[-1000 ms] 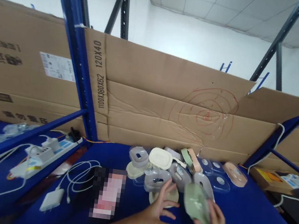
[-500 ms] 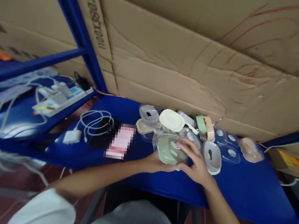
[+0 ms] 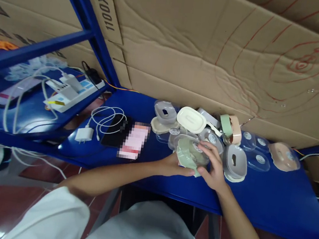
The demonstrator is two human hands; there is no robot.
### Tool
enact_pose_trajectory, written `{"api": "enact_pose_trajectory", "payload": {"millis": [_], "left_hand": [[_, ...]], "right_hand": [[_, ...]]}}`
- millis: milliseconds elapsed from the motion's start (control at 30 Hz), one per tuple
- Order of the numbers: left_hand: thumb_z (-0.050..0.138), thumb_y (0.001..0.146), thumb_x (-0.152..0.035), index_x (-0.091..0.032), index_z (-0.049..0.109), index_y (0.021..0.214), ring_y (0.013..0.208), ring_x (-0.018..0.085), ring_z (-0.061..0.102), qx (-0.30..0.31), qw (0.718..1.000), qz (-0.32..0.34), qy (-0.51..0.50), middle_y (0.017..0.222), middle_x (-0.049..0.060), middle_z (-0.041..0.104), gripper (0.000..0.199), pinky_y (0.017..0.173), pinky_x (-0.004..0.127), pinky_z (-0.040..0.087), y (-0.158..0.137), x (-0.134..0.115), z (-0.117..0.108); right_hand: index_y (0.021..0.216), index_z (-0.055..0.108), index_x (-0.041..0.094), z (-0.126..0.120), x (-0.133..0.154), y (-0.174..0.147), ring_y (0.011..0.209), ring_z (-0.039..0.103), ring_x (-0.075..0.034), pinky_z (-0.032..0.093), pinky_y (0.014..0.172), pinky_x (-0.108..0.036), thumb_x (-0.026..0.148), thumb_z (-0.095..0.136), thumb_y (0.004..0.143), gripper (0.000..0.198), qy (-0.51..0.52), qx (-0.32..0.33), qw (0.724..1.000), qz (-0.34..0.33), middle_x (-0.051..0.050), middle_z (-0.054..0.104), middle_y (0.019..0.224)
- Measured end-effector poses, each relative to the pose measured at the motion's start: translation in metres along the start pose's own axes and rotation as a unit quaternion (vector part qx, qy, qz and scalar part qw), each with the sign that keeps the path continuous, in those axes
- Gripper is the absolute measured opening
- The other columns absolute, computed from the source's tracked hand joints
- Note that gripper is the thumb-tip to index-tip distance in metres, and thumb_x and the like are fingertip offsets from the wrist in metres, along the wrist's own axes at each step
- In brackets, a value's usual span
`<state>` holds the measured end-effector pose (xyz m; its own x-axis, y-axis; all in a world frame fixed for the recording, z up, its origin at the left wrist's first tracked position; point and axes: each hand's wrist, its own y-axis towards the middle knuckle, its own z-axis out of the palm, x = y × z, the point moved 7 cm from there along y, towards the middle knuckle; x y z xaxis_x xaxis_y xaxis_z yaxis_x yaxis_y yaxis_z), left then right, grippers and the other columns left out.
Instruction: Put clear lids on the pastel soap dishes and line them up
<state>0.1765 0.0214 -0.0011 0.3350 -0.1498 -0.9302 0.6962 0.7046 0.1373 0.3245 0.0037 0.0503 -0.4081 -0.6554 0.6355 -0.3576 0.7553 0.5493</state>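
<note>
Between my hands is a pale green plastic box (image 3: pixel 185 158) with a clear domed cover (image 3: pixel 182 140) over its top. My left hand (image 3: pixel 172 166) grips the box from the left and below, its thumb along the near edge. On the right side, my right hand (image 3: pixel 214 168) has its fingers curved over the clear cover and its thumb at the near rim. Just right of that hand sits a grey box (image 3: pixel 237 163) with a slot in its top. Behind the held box lie a cream lid (image 3: pixel 191 119) and another grey box (image 3: pixel 166 112) with a clear cover.
Upright green (image 3: pixel 225 125) and peach (image 3: pixel 236 129) pieces stand at the back. Clear covers (image 3: pixel 258 162) and a peach box (image 3: pixel 279 157) lie rightward on the blue table (image 3: pixel 267 196). Leftward are a phone (image 3: pixel 134 141), a white charger (image 3: pixel 84 134) and a power strip (image 3: pixel 76 99). Cardboard (image 3: pixel 171 50) walls the back.
Both hands still hold the green box, which has tilted so that its slotted top shows less under the clear cover. The camera view has shifted slightly.
</note>
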Motion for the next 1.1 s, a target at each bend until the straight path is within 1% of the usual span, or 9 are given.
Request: {"api": "enact_pose_trajectory", "payload": {"millis": [167,400,567,733,967,1100], "left_hand": [[0.093,0.082,-0.058,-0.019,0.067,0.137,0.129,0.033,0.069,0.000,1.000,0.003,0.000,0.136,0.015,0.074,0.072,0.117,0.048,0.050,-0.0007,-0.0022,0.0010],[0.091,0.085,-0.058,-0.018,0.067,0.139,0.131,0.034,0.068,0.020,1.000,-0.004,0.011,0.139,0.016,0.073,0.071,0.117,0.049,0.049,-0.0028,-0.0031,0.0009],[0.091,0.085,-0.059,-0.019,0.066,0.143,0.135,0.036,0.066,0.016,1.000,-0.019,0.010,0.143,0.016,0.071,0.075,0.119,0.052,0.048,-0.0037,-0.0008,-0.0011],[0.092,0.086,-0.052,-0.020,0.064,0.146,0.138,0.037,0.065,0.027,1.000,-0.014,0.003,0.145,0.016,0.070,0.073,0.121,0.054,0.047,-0.0028,-0.0005,-0.0043],[0.091,0.087,-0.050,-0.020,0.065,0.146,0.140,0.036,0.065,0.042,0.999,-0.001,0.019,0.148,0.016,0.070,0.071,0.122,0.053,0.047,-0.0010,-0.0020,-0.0075],[0.091,0.087,-0.050,-0.020,0.065,0.147,0.141,0.037,0.064,0.030,0.999,-0.012,0.028,0.149,0.016,0.069,0.072,0.124,0.055,0.045,-0.0046,-0.0021,-0.0073]], "right_hand": [[0.158,0.058,0.034,0.0016,-0.0013,0.0007,0.144,0.059,-0.037,0.053,0.117,-0.054,0.065,0.064,0.102,0.064,0.001,-0.002,1.000,-0.002,-0.014,0.058,0.153],[0.158,0.058,0.033,0.0014,-0.0006,-0.0009,0.143,0.060,-0.036,0.055,0.116,-0.051,0.065,0.064,0.102,0.064,-0.005,-0.001,1.000,0.007,-0.014,0.058,0.153],[0.158,0.056,0.034,0.0022,0.0009,0.0004,0.146,0.058,-0.035,0.054,0.118,-0.051,0.064,0.065,0.103,0.064,-0.002,0.006,1.000,0.009,-0.014,0.057,0.154],[0.159,0.055,0.036,0.0033,0.0016,0.0019,0.146,0.057,-0.034,0.052,0.120,-0.051,0.064,0.065,0.103,0.064,0.003,0.006,1.000,0.011,-0.013,0.056,0.155],[0.160,0.053,0.037,0.0040,0.0033,0.0031,0.150,0.053,-0.033,0.049,0.123,-0.050,0.060,0.067,0.103,0.064,-0.005,0.025,1.000,0.010,-0.013,0.053,0.157],[0.160,0.052,0.035,0.0040,0.0049,0.0035,0.151,0.053,-0.034,0.048,0.124,-0.052,0.062,0.066,0.103,0.065,0.005,0.036,0.999,0.006,-0.014,0.053,0.157]]}}
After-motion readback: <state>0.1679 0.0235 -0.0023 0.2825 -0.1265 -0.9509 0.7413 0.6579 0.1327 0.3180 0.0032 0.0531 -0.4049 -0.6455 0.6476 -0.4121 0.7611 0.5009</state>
